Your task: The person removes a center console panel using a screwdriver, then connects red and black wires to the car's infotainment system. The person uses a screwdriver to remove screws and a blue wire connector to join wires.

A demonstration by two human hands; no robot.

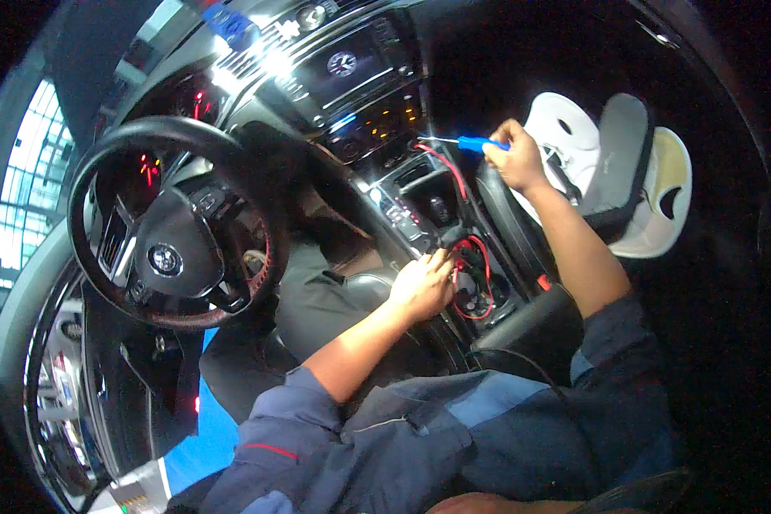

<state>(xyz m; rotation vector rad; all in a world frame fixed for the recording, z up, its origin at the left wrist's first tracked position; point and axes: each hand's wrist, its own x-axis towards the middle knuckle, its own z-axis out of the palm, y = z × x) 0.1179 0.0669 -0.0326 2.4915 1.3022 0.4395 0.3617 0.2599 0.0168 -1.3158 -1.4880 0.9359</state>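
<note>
While right hand (516,157) pinches blue-handled screwdriver (478,144), apparently so shaft reaches toward console (384,206) front edge, left hand (424,285) sits by red cable (489,264), grip unclear.

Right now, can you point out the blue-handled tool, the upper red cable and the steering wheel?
Blue-handled tool (472,144): head view, on the handle's blue front part.
Upper red cable (449,164): head view, midway along its curve.
Steering wheel (176,234): head view, on the centre pad.
</note>
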